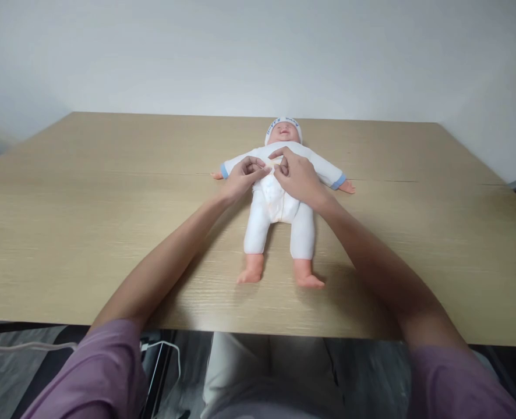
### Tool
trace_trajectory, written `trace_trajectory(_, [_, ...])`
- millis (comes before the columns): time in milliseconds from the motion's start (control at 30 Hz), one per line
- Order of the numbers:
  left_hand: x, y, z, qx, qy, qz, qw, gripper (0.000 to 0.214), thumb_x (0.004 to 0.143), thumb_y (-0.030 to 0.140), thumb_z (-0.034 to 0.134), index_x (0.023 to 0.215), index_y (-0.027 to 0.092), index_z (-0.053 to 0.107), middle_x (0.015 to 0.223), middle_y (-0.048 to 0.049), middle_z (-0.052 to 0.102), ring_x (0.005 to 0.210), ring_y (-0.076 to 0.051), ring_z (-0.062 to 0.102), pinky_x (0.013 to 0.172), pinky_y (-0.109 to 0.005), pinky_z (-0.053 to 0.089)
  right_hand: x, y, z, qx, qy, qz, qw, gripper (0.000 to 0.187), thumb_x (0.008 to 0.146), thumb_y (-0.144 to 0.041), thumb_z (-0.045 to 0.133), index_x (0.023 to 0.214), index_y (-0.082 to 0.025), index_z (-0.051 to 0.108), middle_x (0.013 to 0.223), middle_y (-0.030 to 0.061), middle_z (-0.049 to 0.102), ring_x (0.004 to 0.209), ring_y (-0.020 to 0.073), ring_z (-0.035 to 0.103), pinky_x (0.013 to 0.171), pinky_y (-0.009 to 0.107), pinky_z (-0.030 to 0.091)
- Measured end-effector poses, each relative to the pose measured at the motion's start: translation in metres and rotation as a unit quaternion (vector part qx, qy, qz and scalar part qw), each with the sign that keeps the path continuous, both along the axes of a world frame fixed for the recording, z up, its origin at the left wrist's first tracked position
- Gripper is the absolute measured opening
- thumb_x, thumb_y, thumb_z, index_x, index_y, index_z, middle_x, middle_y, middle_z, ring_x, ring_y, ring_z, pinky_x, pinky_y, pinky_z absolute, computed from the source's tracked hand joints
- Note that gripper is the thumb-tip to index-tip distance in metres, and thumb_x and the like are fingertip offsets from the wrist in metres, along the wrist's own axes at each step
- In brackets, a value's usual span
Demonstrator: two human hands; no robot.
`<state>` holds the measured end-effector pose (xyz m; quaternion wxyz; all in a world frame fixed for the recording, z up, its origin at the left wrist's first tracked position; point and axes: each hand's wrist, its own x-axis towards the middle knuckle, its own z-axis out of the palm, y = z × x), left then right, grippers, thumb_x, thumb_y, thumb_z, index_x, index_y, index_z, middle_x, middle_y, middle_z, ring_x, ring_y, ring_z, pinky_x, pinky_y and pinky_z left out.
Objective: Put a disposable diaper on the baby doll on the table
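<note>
A baby doll (302,244) lies on its back on the table, head away from me and feet toward me. It wears a white cap with blue lettering, a white top with blue cuffs and a white diaper (278,201). At the diaper's waist, my left hand (246,176) pinches the left part of the front edge between thumb and fingers. My right hand (296,174) is closed at the same waist edge, thumb and fingers bent together, with the index finger stretched over the doll's belly. The fingers hide part of the waistband.
The wooden table (109,233) spans the view, with a thin seam running across it. A pale wall (258,58) rises behind its far edge. Below the near edge hang white cables (170,344) beside my legs.
</note>
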<state>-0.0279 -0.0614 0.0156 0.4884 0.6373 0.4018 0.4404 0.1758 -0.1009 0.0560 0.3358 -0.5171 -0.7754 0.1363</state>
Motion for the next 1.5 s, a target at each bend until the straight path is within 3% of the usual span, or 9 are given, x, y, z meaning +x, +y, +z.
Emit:
trace_trajectory(200, [-0.009,-0.060,0.029,0.126,0.033,0.047,0.990,0.031,0.100,0.049,0.080,0.106,0.023,0.066,0.102,-0.0033,0.069,0.081,-0.016,0.057,0.077,-0.032,0.046,0.005,-0.046,0.012,0.133,0.022,-0.009,0.991,0.016,0.106,-0.022,0.059,0.118,-0.023,0.069,0.108,0.0080,0.067,0.106,0.0275,0.065,0.101,0.044,0.052])
trace_trajectory(333, [-0.024,-0.123,0.047,0.221,0.204,-0.080,0.950,0.029,0.114,0.048,0.058,0.109,0.026,0.077,0.112,-0.0044,0.080,0.101,-0.024,0.067,0.101,-0.042,0.047,0.018,-0.117,0.007,0.094,0.008,0.109,0.990,0.010,0.111,-0.030,0.059,0.113,-0.025,0.067,0.113,0.0080,0.071,0.101,0.0260,0.069,0.093,0.042,0.057])
trace_trajectory(433, [-0.028,-0.144,0.034,0.220,0.287,-0.164,0.918,0.030,0.113,0.047,0.055,0.110,0.028,0.078,0.113,-0.0041,0.082,0.104,-0.027,0.070,0.108,-0.046,0.045,0.033,-0.148,-0.012,0.026,-0.035,0.139,0.989,0.006,0.107,-0.030,0.065,0.111,-0.026,0.067,0.114,0.0091,0.074,0.103,0.0290,0.071,0.092,0.045,0.058])
trace_trajectory(600, [-0.023,-0.133,0.005,0.180,0.281,-0.053,0.941,0.035,0.103,0.058,0.071,0.111,0.024,0.068,0.102,-0.0068,0.078,0.097,-0.029,0.068,0.095,-0.045,0.049,0.045,-0.137,-0.037,0.025,-0.069,0.011,0.997,0.005,0.103,-0.027,0.065,0.108,-0.024,0.066,0.102,0.0091,0.074,0.095,0.0310,0.070,0.085,0.045,0.054])
trace_trajectory(733, [-0.012,-0.123,0.005,0.129,0.290,-0.004,0.948,0.033,0.102,0.056,0.073,0.100,0.024,0.064,0.084,-0.0034,0.071,0.077,-0.023,0.062,0.078,-0.039,0.046,0.032,-0.124,-0.040,0.034,-0.119,-0.019,0.992,0.015,0.106,-0.038,0.066,0.101,-0.023,0.065,0.102,0.0118,0.073,0.096,0.0333,0.066,0.082,0.046,0.051])
trace_trajectory(867, [-0.006,-0.121,0.004,0.164,0.328,0.006,0.930,0.045,0.103,0.055,0.072,0.077,0.024,0.054,0.074,-0.0032,0.064,0.079,-0.025,0.057,0.080,-0.039,0.045,0.024,-0.129,-0.047,0.050,-0.134,-0.030,0.989,0.017,0.107,-0.040,0.065,0.107,-0.023,0.068,0.116,0.0155,0.072,0.108,0.0366,0.064,0.088,0.049,0.052])
trace_trajectory(1133, [-0.009,-0.124,0.000,0.249,0.284,-0.004,0.926,0.027,0.107,0.047,0.064,0.097,0.022,0.067,0.134,-0.0124,0.070,0.121,-0.033,0.056,0.114,-0.052,0.044,0.026,-0.142,-0.049,0.037,-0.080,-0.015,0.996,0.023,0.107,-0.039,0.067,0.122,-0.023,0.068,0.137,0.0175,0.069,0.120,0.0395,0.063,0.104,0.056,0.054])
trace_trajectory(1333, [-0.006,-0.121,0.003,0.184,0.280,-0.028,0.942,0.030,0.103,0.049,0.064,0.089,0.023,0.058,0.095,-0.0072,0.067,0.107,-0.031,0.057,0.107,-0.049,0.046,0.021,-0.130,-0.053,0.015,-0.012,-0.041,0.999,0.021,0.100,-0.040,0.072,0.110,-0.025,0.062,0.108,0.0122,0.075,0.107,0.0365,0.065,0.094,0.052,0.054])
trace_trajectory(1500, [-0.006,-0.117,-0.009,0.083,0.150,0.035,0.985,0.043,0.088,0.051,0.083,0.104,0.024,0.055,0.106,-0.0053,0.066,0.102,-0.026,0.060,0.094,-0.039,0.051,0.030,-0.121,-0.047,-0.046,0.114,-0.069,0.990,0.037,0.094,-0.046,0.078,0.117,-0.026,0.056,0.113,0.0078,0.079,0.086,0.0253,0.068,0.082,0.042,0.055])
